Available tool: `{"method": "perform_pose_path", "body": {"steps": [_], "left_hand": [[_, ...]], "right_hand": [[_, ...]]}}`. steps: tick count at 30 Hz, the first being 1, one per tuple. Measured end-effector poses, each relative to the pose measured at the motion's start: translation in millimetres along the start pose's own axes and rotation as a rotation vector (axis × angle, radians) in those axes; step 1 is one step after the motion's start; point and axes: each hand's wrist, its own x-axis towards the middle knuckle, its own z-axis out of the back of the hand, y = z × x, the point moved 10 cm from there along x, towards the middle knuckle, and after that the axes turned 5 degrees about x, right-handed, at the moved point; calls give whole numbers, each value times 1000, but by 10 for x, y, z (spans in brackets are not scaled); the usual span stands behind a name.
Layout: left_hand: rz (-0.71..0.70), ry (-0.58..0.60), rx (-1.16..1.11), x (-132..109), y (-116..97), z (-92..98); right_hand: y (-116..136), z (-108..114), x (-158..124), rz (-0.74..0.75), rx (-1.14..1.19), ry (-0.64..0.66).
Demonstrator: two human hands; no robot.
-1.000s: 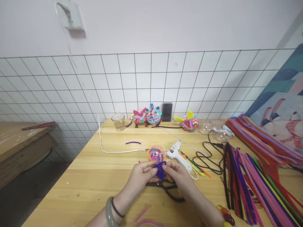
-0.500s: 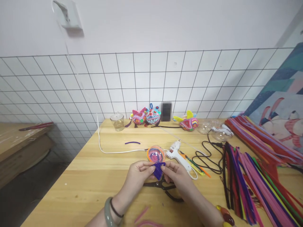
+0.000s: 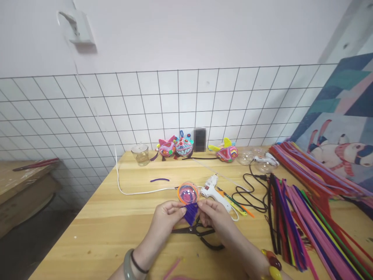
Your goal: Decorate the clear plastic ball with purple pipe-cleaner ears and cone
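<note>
Both hands meet over the middle of the wooden table (image 3: pixel 116 217). My left hand (image 3: pixel 166 218) and my right hand (image 3: pixel 213 216) pinch a small folded purple pipe-cleaner piece (image 3: pixel 190 212) between their fingertips. Just beyond it sits a clear half-dome with an orange rim and pink and purple coils inside (image 3: pixel 188 193). Black scissors (image 3: pixel 201 234) lie on the table under my hands. A white glue gun (image 3: pixel 214 190) rests right of the dome.
Bundles of coloured pipe cleaners (image 3: pixel 303 210) cover the right side. Black cables (image 3: pixel 250 190), a white cord (image 3: pixel 131 190), a purple strip (image 3: pixel 159 180), a glass jar (image 3: pixel 140 154) and colourful finished figures (image 3: pixel 175 147) stand toward the tiled wall. Pink strips (image 3: pixel 173 268) lie near the front edge.
The view has shifted slightly to the right and down. My hands keep working the purple piece, which now hangs a bit more tilted between the fingers.
</note>
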Motion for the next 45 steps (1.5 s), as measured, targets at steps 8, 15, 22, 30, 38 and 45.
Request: {"method": "perform_pose_path", "body": {"steps": [8,15,22,30,38,45], "left_hand": [[-11,16,11,23,41,-7],[-18,67,1,51,70,-39],[-3,89,-18,12,33,-76],[-23,111,27,54,63,-102],[-62,46,44,98,50,12],[36,54,5,79,108,13]], "right_hand": [[3,-55,-3,15,-46,34],[-18,-39,44,25,-87,34],[14,-50,37,40,-99,41],[23,-133,19,65,-114,77],[116,-150,-15,108,-146,73],[155,-41,6,127,-204,-10]]}}
